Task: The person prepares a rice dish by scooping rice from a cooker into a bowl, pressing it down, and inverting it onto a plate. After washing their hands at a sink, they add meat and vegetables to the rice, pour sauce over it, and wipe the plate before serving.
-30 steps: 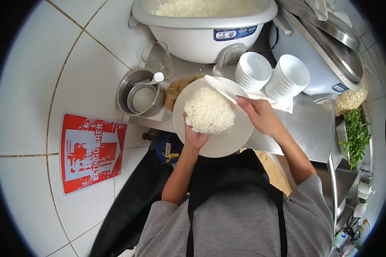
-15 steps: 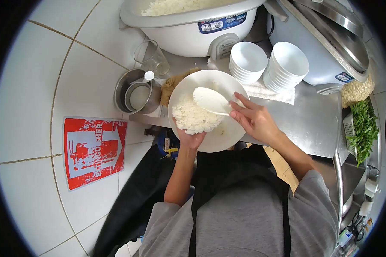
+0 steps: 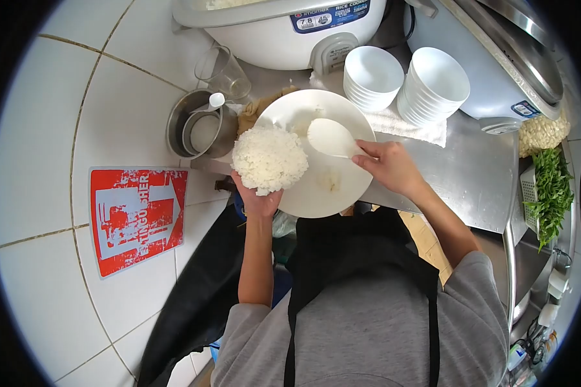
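My left hand (image 3: 259,198) is closed from below around a rounded mound of white rice (image 3: 271,160). Any bowl under the rice is hidden by it. A large white plate (image 3: 319,190) lies beneath and to the right, with a few wet smears and grains on it. My right hand (image 3: 394,166) grips the handle of a white rice paddle (image 3: 330,137). The paddle's blade is over the plate, to the right of the rice and apart from it.
Behind the plate stands a white rice cooker (image 3: 258,44). Stacked white bowls (image 3: 372,77) sit on a cloth (image 3: 410,126). To the left are a steel pot (image 3: 182,132) and a clear glass (image 3: 229,77). Green leaves (image 3: 549,197) fill a basket at right.
My left hand has moved left and up with the rice, which is now a rounder mound. The paddle has come away from the rice, to the right.
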### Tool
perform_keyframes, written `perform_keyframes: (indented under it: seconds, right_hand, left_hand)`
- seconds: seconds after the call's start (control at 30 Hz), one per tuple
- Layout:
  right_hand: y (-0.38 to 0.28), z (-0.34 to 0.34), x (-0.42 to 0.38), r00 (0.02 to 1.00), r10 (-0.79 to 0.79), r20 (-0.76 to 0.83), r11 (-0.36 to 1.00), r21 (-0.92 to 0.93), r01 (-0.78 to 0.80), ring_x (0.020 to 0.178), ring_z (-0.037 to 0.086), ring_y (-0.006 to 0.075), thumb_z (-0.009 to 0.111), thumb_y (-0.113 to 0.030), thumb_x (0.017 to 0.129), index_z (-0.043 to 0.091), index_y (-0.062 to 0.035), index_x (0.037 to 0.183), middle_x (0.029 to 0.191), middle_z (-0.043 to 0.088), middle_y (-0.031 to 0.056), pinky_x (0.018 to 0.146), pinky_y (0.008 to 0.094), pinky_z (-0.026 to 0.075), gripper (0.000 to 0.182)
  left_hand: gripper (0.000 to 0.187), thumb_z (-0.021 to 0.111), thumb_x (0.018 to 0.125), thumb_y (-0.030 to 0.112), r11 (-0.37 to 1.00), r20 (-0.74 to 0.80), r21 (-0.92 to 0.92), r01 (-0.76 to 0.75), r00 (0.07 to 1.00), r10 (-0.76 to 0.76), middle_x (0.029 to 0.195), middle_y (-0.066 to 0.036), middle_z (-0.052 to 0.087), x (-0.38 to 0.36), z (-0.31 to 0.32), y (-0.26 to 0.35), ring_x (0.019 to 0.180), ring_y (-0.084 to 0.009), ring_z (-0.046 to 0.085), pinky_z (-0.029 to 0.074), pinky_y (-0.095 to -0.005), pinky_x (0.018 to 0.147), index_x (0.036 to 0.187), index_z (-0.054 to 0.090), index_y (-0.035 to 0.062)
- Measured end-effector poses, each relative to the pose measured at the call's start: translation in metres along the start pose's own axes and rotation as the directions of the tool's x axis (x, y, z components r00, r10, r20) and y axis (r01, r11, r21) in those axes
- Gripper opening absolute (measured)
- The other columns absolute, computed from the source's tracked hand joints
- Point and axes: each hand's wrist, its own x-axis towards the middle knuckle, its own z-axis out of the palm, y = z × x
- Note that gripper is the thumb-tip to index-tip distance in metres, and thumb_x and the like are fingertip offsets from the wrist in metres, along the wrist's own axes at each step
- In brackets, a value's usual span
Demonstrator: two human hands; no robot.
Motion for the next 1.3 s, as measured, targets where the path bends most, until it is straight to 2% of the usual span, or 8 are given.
perform_keyframes:
  seconds: [0.1,0.63,0.7,0.9,0.97,1.17,1.23,1.3]
  right_hand:
    - [-0.016,0.004,0.007,0.953,0.235,0.193,0.955,0.139,-0.263,0.070,0.064,0.0326,0.064,-0.025,0.079,0.061,-0.0023,0.111,0.085,0.064,0.0220,0.069,0.0360,0.050,0.039]
    - [-0.032,0.035,-0.038,0.957,-0.114,-0.265,0.985,0.094,0.143,0.075,0.059,0.0406,0.056,-0.003,0.079,0.054,0.0057,0.105,0.086,0.060,0.0273,0.065,0.0435,0.048,0.027]
    - [-0.035,0.050,-0.044,0.985,-0.129,-0.112,0.988,0.065,0.137,0.075,0.057,0.0418,0.053,-0.001,0.079,0.050,0.0062,0.108,0.080,0.057,0.0271,0.066,0.0448,0.047,0.030]
    - [-0.020,0.045,-0.049,0.999,-0.046,-0.026,0.995,0.089,0.048,0.066,0.060,0.0354,0.052,-0.005,0.084,0.051,0.0086,0.105,0.075,0.058,0.0230,0.060,0.0398,0.045,0.025]
    - [-0.013,0.029,-0.048,1.000,0.028,-0.006,0.993,0.111,-0.027,0.058,0.059,0.0311,0.052,-0.005,0.084,0.053,0.0081,0.103,0.068,0.057,0.0206,0.056,0.0385,0.045,0.023]
    - [0.000,-0.018,-0.040,0.985,0.173,0.004,0.978,0.120,-0.172,0.040,0.050,0.0159,0.052,-0.006,0.084,0.055,0.0040,0.091,0.053,0.049,0.0103,0.045,0.0327,0.041,0.013]
    - [-0.003,-0.019,-0.040,0.987,0.157,-0.021,0.975,0.160,-0.152,0.072,0.051,0.0467,0.051,-0.005,0.081,0.052,0.0049,0.086,0.070,0.054,0.0274,0.062,0.0460,0.041,0.011]
    - [0.001,-0.017,-0.035,0.982,0.187,-0.005,0.971,0.151,-0.184,0.072,0.052,0.0461,0.051,-0.004,0.081,0.053,0.0051,0.089,0.073,0.055,0.0274,0.063,0.0458,0.042,0.012]
  left_hand:
    - [0.059,0.034,0.087,0.054,1.000,-0.010,-0.010,0.001,1.000,-0.001,0.131,-0.005,0.046,-0.001,0.001,-0.002,0.118,-0.0248,0.046,0.038,-0.0430,0.099,0.129,0.043,0.0129]
    - [0.052,0.038,0.088,0.040,0.951,-0.106,0.310,0.014,0.994,0.020,0.120,-0.009,0.053,0.008,0.004,-0.008,0.108,-0.0229,0.053,0.044,-0.0390,0.092,0.128,0.042,0.0073]
    - [0.052,0.045,0.087,0.033,0.817,-0.298,0.577,0.001,0.931,0.209,0.121,-0.010,0.049,0.008,0.018,-0.016,0.110,-0.0227,0.050,0.041,-0.0343,0.093,0.130,0.038,0.0044]
    - [0.062,0.068,0.073,0.022,0.173,0.219,0.950,-0.261,0.948,0.232,0.126,-0.016,0.041,0.016,0.038,-0.018,0.112,-0.0270,0.043,0.037,-0.0355,0.093,0.125,0.043,0.0011]
    - [0.060,0.069,0.070,0.028,-0.419,0.376,0.870,-0.260,0.899,0.224,0.130,-0.017,0.039,0.016,0.039,-0.024,0.114,-0.0354,0.040,0.035,-0.0432,0.094,0.121,0.049,0.0045]
    - [0.058,0.068,0.064,0.033,-0.673,0.348,0.714,-0.193,0.932,0.101,0.135,-0.010,0.036,0.017,0.059,-0.053,0.120,-0.0411,0.029,0.032,-0.0551,0.086,0.120,0.053,0.0268]
    - [0.056,0.068,0.065,0.033,-0.751,0.405,0.624,-0.215,0.911,0.076,0.134,-0.009,0.036,0.017,0.058,-0.055,0.120,-0.0406,0.030,0.032,-0.0532,0.086,0.119,0.054,0.0273]
    - [0.056,0.069,0.064,0.033,-0.779,0.417,0.578,-0.243,0.909,0.026,0.135,-0.008,0.036,0.019,0.057,-0.054,0.121,-0.0397,0.030,0.032,-0.0525,0.088,0.119,0.054,0.0282]
